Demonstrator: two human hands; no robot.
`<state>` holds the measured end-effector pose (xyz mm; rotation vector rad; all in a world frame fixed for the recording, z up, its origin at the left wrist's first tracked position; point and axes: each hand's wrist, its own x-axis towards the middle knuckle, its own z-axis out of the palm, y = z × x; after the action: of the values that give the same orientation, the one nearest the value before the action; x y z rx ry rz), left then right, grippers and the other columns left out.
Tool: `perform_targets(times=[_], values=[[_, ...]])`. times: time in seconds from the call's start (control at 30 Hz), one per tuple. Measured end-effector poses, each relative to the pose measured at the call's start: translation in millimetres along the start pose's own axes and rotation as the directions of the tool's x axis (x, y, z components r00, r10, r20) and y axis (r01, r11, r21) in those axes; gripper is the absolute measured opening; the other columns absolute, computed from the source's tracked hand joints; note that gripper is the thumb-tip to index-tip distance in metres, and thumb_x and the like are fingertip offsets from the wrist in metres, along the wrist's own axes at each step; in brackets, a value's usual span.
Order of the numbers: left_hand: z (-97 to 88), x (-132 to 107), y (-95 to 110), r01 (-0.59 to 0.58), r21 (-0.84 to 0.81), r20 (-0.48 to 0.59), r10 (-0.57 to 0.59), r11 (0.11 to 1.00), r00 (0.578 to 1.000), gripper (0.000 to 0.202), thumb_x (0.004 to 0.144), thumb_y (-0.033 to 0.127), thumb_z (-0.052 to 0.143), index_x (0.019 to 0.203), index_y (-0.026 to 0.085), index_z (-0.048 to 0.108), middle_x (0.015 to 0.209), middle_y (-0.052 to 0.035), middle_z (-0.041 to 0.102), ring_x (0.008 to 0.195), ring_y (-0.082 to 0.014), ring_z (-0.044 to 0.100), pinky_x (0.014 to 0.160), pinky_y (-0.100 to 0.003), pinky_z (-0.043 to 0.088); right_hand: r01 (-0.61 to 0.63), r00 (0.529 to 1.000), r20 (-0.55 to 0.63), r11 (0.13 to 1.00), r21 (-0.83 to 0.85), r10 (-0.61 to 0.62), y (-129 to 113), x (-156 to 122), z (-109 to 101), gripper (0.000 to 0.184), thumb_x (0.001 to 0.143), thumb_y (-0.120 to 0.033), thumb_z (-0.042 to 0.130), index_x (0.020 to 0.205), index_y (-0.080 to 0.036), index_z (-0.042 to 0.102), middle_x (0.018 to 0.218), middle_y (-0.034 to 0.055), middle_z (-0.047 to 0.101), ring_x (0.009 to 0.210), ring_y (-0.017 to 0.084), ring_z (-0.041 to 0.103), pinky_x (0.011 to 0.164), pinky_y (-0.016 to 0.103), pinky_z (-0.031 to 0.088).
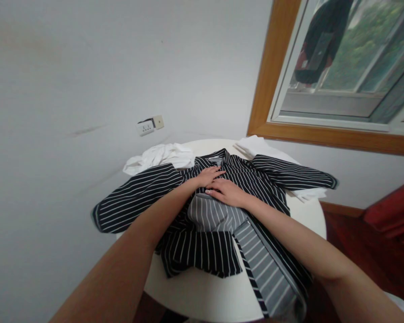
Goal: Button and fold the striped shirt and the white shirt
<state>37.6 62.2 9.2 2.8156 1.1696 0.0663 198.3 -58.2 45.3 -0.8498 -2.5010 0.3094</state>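
Observation:
A black shirt [237, 172] with white stripes lies spread out, its collar at the far end and its sleeves out to both sides. My left hand [208, 176] is on the front just below the collar, fingers pointing right, closed on the cloth at the front opening. Close against it, my right hand [227, 193] points left and has its fingers closed on the same edge. What lies under the fingertips is hidden. Below my hands the front panels are turned open, showing the grey inner side of the cloth.
The shirt rests on a round white table [205, 294] against the wall. A crumpled white cloth [164, 157] lies at the back left, another white cloth [256, 146] at the back right. A wall socket [145, 128], a wood-framed window [318, 130] and red fabric [395, 213] are around it.

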Motion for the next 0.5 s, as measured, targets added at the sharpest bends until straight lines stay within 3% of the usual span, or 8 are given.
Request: perform_targets(times=[0.1, 0.17, 0.3, 0.4, 0.5], values=[[5.2, -2, 5, 0.037, -0.001, -0.064, -0.037, 0.999, 0.997, 0.058, 0.095, 0.058, 0.028, 0.147, 0.032, 0.035, 0.158, -0.0041, 0.023, 0.145, -0.0265, 0.022, 0.116, -0.047, 0.017, -0.1, 0.99, 0.097, 0.995, -0.019, 0.101, 3, -2, 4, 0.048, 0.101, -0.043, 0.032, 0.094, -0.015, 0.071, 0.097, 0.0095, 0.07, 0.095, 0.021, 0.061, 0.09, 0.036, 0.043], [7.8, -2, 6, 0.033, -0.006, -0.072, -0.034, 0.999, 0.997, 0.058, 0.096, 0.058, 0.025, 0.147, 0.033, 0.035, 0.158, -0.0033, 0.024, 0.144, -0.0256, 0.023, 0.116, -0.046, 0.017, -0.108, 0.988, 0.105, 0.993, -0.054, 0.113, 7, -7, 2, 0.042, 0.098, -0.041, 0.041, 0.081, -0.016, 0.07, 0.088, 0.0084, 0.067, 0.094, 0.022, 0.059, 0.09, 0.037, 0.042], [10.3, 0, 3, 0.029, -0.001, -0.073, -0.029, 1.0, 0.997, 0.057, 0.096, 0.058, 0.024, 0.147, 0.034, 0.034, 0.159, -0.0016, 0.023, 0.144, -0.0253, 0.022, 0.117, -0.044, 0.015, 0.076, 0.992, 0.104, 0.997, 0.006, -0.077, 6, -23, -8, 0.016, 0.08, -0.031, 0.069, 0.072, -0.018, 0.064, 0.106, 0.0066, 0.062, 0.111, 0.024, 0.051, 0.096, 0.039, 0.036], [10.4, 0, 3, 0.023, -0.003, -0.072, -0.023, 1.0, 0.997, 0.061, 0.094, 0.063, 0.023, 0.147, 0.035, 0.032, 0.159, -0.0014, 0.021, 0.145, -0.0264, 0.022, 0.116, -0.046, 0.016, 0.117, 0.979, 0.147, 0.983, 0.14, -0.138, -1, -33, -14, 0.013, 0.076, -0.023, 0.069, 0.086, -0.018, 0.062, 0.1, 0.0041, 0.063, 0.096, 0.018, 0.057, 0.089, 0.034, 0.039], [8.3, -2, 5, 0.022, -0.006, -0.065, -0.023, 1.0, 0.998, 0.062, 0.094, 0.064, 0.02, 0.148, 0.034, 0.031, 0.159, -0.0017, 0.02, 0.145, -0.0269, 0.021, 0.116, -0.047, 0.015, 0.044, 0.979, 0.186, 0.975, 0.217, -0.085, -8, -40, -18, 0.044, 0.078, -0.024, 0.066, 0.12, -0.017, 0.055, 0.083, -0.0007, 0.062, 0.074, 0.014, 0.056, 0.076, 0.029, 0.042]])
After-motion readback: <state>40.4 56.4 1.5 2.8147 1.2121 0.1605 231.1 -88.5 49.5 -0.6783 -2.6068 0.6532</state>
